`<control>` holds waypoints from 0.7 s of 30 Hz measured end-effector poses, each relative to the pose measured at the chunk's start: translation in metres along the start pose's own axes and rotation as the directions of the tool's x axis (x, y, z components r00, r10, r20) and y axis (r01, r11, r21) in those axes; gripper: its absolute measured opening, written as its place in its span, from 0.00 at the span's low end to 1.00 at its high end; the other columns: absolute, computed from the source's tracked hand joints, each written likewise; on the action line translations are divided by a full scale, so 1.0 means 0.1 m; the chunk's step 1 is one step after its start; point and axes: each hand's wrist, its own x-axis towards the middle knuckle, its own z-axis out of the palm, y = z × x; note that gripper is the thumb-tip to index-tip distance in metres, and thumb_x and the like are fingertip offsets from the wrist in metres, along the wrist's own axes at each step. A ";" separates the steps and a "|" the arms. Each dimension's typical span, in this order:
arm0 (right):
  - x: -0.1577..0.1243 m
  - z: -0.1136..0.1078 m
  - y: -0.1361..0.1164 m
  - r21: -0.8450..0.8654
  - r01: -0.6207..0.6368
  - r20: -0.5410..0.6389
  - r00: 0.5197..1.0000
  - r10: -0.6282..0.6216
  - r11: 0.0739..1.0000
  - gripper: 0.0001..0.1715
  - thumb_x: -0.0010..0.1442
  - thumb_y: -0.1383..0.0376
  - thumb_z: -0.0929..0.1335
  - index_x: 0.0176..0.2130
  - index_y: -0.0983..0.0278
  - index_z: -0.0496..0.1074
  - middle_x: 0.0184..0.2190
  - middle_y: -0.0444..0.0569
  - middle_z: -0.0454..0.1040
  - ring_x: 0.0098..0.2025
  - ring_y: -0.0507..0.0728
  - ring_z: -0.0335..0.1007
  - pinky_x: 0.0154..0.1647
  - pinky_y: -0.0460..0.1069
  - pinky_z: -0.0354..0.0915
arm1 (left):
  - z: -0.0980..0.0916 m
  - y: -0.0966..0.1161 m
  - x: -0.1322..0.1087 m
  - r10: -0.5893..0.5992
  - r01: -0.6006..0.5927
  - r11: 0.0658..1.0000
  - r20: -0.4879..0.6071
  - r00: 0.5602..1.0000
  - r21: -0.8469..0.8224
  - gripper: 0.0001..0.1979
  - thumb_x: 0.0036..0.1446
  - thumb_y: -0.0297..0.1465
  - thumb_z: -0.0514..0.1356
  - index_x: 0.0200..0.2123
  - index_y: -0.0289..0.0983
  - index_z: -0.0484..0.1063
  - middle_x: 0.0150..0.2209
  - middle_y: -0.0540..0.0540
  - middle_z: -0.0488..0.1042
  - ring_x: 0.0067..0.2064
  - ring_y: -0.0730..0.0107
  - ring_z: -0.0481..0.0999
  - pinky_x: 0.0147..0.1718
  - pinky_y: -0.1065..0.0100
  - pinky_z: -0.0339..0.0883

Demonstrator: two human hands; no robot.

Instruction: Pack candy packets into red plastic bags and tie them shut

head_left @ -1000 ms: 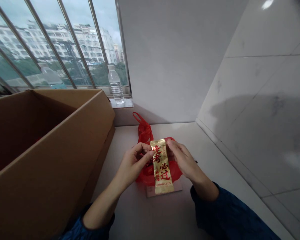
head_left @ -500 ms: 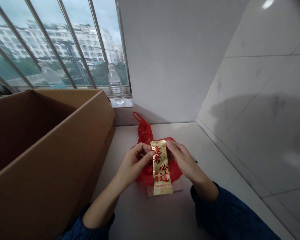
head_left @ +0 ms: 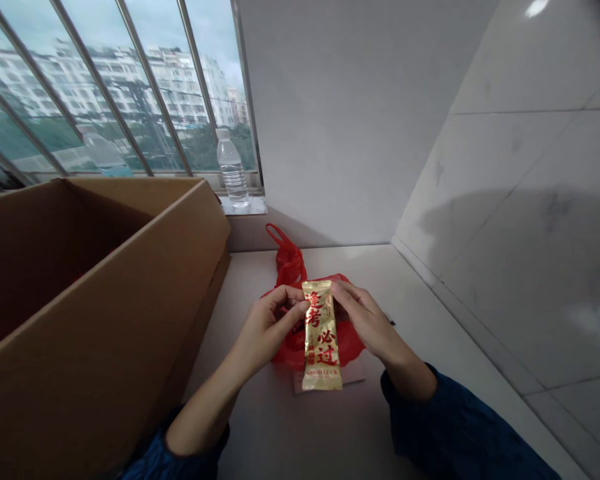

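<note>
Both of my hands hold a narrow gold foil packet [head_left: 321,337] with red Chinese characters and the words "GOOD LUCK" at its lower end. My left hand [head_left: 273,327] pinches its left edge near the top, and my right hand [head_left: 364,321] grips the right edge. Beneath the packet and hands lies a crumpled red plastic bag [head_left: 290,265], its loop handle rising toward the wall. A flat pale card [head_left: 353,375] sticks out from under the bag, partly hidden.
A large open cardboard box [head_left: 130,240] fills the left side, with something red inside at its far left. A water bottle [head_left: 232,170] stands on the window sill. Tiled wall [head_left: 520,220] rises on the right above the pale counter [head_left: 280,427].
The packet has swung from a slant to nearly upright, its lower end moving left. My hands have shifted only slightly.
</note>
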 end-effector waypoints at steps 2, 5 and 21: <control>0.00 0.00 -0.01 0.005 -0.002 0.007 1.000 0.002 1.000 0.18 0.67 0.51 0.66 0.34 0.60 0.73 0.31 0.44 0.74 0.34 0.53 0.71 0.37 0.48 0.65 | 0.00 0.01 0.00 -0.002 0.002 1.000 0.000 1.000 0.001 0.13 0.60 0.39 0.61 0.38 0.33 0.70 0.32 0.49 0.69 0.32 0.74 0.66 0.31 0.71 0.62; 0.00 0.00 -0.01 0.000 -0.002 0.010 1.000 0.002 1.000 0.18 0.67 0.51 0.66 0.35 0.60 0.74 0.31 0.45 0.74 0.34 0.53 0.71 0.37 0.49 0.66 | 0.01 0.02 -0.01 -0.004 0.004 1.000 -0.005 1.000 0.010 0.13 0.60 0.39 0.61 0.38 0.33 0.70 0.32 0.48 0.70 0.32 0.74 0.67 0.31 0.71 0.62; 0.02 0.00 0.00 -0.001 -0.004 0.019 1.000 0.004 1.000 0.19 0.66 0.49 0.66 0.35 0.60 0.74 0.30 0.45 0.74 0.33 0.54 0.71 0.37 0.49 0.67 | 0.02 0.02 0.00 -0.003 0.003 1.000 -0.010 1.000 0.020 0.13 0.60 0.39 0.61 0.38 0.34 0.70 0.33 0.47 0.72 0.32 0.73 0.69 0.31 0.71 0.64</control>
